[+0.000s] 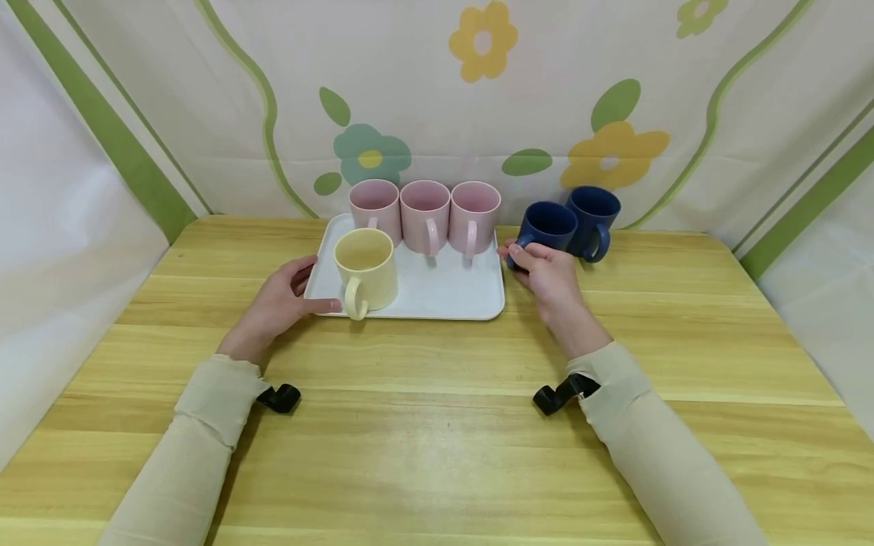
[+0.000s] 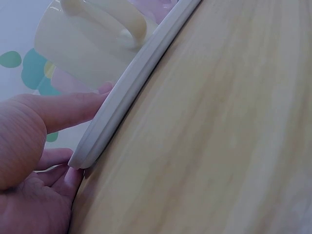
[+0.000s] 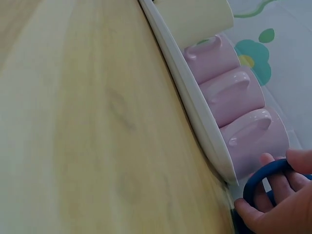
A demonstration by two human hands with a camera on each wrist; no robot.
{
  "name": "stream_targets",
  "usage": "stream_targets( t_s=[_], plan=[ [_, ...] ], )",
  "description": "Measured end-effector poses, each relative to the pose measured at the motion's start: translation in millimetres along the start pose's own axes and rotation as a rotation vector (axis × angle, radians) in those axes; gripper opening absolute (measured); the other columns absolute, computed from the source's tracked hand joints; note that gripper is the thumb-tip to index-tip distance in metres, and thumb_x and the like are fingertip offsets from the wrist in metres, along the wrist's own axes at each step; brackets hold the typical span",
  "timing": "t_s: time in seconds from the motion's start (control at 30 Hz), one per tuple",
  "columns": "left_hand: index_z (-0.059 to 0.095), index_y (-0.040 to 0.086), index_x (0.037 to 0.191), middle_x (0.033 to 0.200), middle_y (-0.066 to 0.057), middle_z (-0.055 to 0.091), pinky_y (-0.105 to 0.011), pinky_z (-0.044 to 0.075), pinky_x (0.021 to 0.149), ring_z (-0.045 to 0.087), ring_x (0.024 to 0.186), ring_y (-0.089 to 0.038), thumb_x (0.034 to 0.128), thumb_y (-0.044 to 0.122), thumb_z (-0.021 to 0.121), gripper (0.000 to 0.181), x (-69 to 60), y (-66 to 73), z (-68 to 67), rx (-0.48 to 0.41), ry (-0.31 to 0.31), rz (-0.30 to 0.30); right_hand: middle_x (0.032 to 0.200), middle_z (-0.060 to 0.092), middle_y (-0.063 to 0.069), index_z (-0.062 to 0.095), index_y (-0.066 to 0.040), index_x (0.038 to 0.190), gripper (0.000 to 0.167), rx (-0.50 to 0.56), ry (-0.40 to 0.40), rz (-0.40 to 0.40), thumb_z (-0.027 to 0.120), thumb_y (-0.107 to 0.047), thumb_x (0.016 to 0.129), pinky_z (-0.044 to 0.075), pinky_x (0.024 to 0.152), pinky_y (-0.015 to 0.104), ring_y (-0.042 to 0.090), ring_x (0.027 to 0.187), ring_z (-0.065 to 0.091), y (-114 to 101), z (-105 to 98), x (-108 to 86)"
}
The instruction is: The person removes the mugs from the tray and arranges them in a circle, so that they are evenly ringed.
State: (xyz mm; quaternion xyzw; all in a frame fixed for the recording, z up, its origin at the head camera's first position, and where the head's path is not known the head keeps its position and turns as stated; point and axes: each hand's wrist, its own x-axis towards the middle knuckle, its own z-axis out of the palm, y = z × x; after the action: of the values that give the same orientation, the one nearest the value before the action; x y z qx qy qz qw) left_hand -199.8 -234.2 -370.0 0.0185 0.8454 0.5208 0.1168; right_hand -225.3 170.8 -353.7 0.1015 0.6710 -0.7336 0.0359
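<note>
A white tray (image 1: 447, 292) lies on the wooden table with three pink mugs (image 1: 425, 216) in a row along its back. In front of them, at the tray's left side, stands a pale yellow mug (image 1: 372, 277). My left hand (image 1: 276, 307) holds the tray's left front corner, its thumb over the rim and its fingers against the outer side. Right of the tray, my right hand (image 1: 549, 284) grips the handle (image 3: 265, 173) of a navy blue mug (image 1: 549, 224). A second navy mug (image 1: 592, 216) stands close behind it to the right.
Behind the mugs hangs a white curtain (image 1: 423, 98) with flower and leaf prints, close to the back edge of the table (image 1: 423, 432). More cloth hangs at both sides. A black bracket sits at the left wrist (image 1: 280, 398) and another at the right wrist (image 1: 563, 393).
</note>
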Motion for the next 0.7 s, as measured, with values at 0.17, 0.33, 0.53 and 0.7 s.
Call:
stream_targets(
  t_s=[0.17, 0.33, 0.53, 0.7],
  plan=[
    [0.014, 0.003, 0.17, 0.175, -0.02, 0.026, -0.054, 0.03, 0.131, 0.033, 0.159, -0.039, 0.0902, 0.014, 0.086, 0.108, -0.3, -0.3, -0.8, 0.003, -0.001, -0.01, 0.148, 0.063, 0.015, 0.069, 0.006, 0.123, 0.032, 0.032, -0.006, 0.014, 0.067, -0.02, 0.106, 0.046, 0.123, 0.038, 0.02, 0.134, 0.066, -0.4, -4.1, 4.1],
    [0.015, 0.003, 0.17, 0.175, -0.019, 0.027, -0.053, 0.03, 0.131, 0.034, 0.159, -0.038, 0.0901, 0.016, 0.086, 0.108, -0.8, 0.3, -0.3, -0.005, 0.004, -0.01, 0.146, 0.063, 0.014, 0.066, 0.008, 0.126, 0.032, 0.062, -0.017, 0.012, 0.066, -0.018, 0.106, 0.045, 0.124, 0.039, 0.024, 0.137, 0.064, 0.3, -7.5, 7.5],
    [0.015, 0.003, 0.17, 0.175, -0.019, 0.027, -0.053, 0.03, 0.132, 0.034, 0.159, -0.038, 0.0905, 0.016, 0.086, 0.107, 0.6, -0.9, 0.4, -0.012, 0.005, -0.009, 0.147, 0.063, 0.013, 0.064, 0.009, 0.128, 0.033, 0.064, -0.021, 0.014, 0.066, -0.016, 0.106, 0.044, 0.125, 0.04, 0.027, 0.143, 0.06, -0.6, -11.4, 9.3],
    [0.016, 0.003, 0.17, 0.175, -0.018, 0.026, -0.052, 0.03, 0.132, 0.033, 0.16, -0.037, 0.0909, 0.016, 0.086, 0.106, 3.5, -2.1, 1.8, -0.012, -0.001, -0.001, 0.125, 0.075, 0.003, 0.068, 0.005, 0.124, 0.029, 0.065, -0.006, 0.012, 0.068, -0.016, 0.105, 0.045, 0.124, 0.041, 0.026, 0.14, 0.062, -2.1, -14.9, 8.0]
  ],
)
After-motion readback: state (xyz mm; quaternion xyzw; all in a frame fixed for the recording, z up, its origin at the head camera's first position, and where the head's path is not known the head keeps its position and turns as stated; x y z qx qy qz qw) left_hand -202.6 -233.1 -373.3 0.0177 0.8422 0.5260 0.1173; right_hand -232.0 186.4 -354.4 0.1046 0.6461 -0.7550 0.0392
